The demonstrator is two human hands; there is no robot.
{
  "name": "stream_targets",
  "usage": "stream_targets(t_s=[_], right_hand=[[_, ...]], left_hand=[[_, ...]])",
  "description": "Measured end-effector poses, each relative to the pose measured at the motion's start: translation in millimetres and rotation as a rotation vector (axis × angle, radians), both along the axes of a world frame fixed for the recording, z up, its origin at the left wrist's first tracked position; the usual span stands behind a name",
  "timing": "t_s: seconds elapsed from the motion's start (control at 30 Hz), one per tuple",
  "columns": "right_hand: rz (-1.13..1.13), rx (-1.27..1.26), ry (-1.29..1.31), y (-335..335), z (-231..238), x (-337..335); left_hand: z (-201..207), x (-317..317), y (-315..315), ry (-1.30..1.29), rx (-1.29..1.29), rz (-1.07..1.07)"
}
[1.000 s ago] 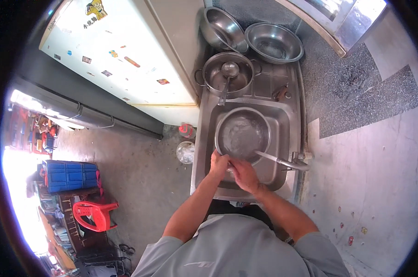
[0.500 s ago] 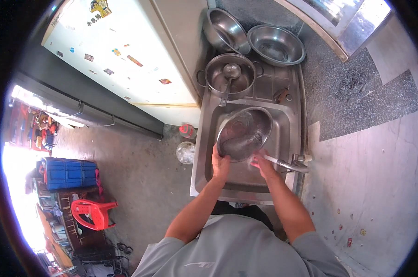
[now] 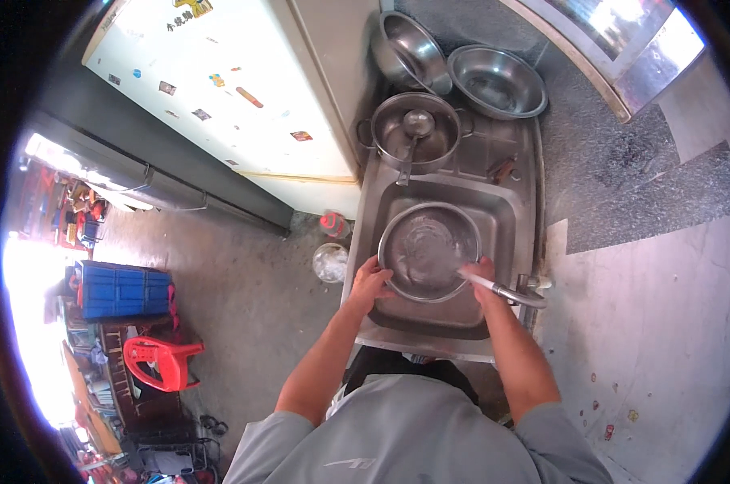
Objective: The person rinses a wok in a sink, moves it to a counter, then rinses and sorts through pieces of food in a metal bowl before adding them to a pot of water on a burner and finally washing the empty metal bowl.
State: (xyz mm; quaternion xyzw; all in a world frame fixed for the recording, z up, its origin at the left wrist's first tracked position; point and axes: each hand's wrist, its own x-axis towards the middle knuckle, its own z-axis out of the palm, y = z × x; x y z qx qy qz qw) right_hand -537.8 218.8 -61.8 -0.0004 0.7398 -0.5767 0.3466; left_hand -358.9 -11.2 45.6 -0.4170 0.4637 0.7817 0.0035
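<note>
A round steel basin [image 3: 417,254] sits level inside the steel sink [image 3: 429,323], with water swirling over its bottom. My left hand [image 3: 370,285] grips its near-left rim, thumb on top; the fingers underneath are partly hidden. On the right side of the rim, my right hand [image 3: 483,277] holds on, partly covered by the faucet [image 3: 506,292]. The faucet's spout reaches over the basin's right edge. Beyond the sink, a two-handled steel pot [image 3: 393,145] stands on the drainboard with a ladle [image 3: 418,123] resting in it.
Behind the pot, one steel basin [image 3: 405,48] leans tilted and another wide basin [image 3: 498,81] stands beside it. A white refrigerator [image 3: 244,97] rises at the left. On the floor are a red bottle [image 3: 333,225], a small white tub [image 3: 330,262] and a red chair [image 3: 163,360].
The basin has gone from tilted to level. My left hand shifted left along its rim, and my right hand moved from under the spout to take the right rim.
</note>
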Motion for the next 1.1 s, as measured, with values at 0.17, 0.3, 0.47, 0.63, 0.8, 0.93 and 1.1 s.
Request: stream_targets(t_s=[0.17,0.3,0.47,0.63,0.8,0.93,1.1], right_hand=[[-0.057,0.015,0.180,-38,8,6],[0.142,0.316,0.941,-38,47,31],[0.434,0.241,1.186,-37,63,34],[0.618,0.324,1.246,-44,80,21],[0.846,0.426,1.387,-44,75,13],[0.672,0.437,1.444,-38,57,20],[0.769,0.560,1.047,-54,70,71]], left_hand=[[-40,16,1,-0.093,-0.066,-0.044],[-51,26,13,-0.184,-0.013,0.078],[-48,22,26,-0.261,-0.020,0.196],[-48,12,31,-0.127,0.009,0.223],[-38,-3,36,-0.109,0.006,0.207],[-26,-13,46,-0.132,-0.017,0.201],[-42,-18,58,-0.104,0.045,0.270]])
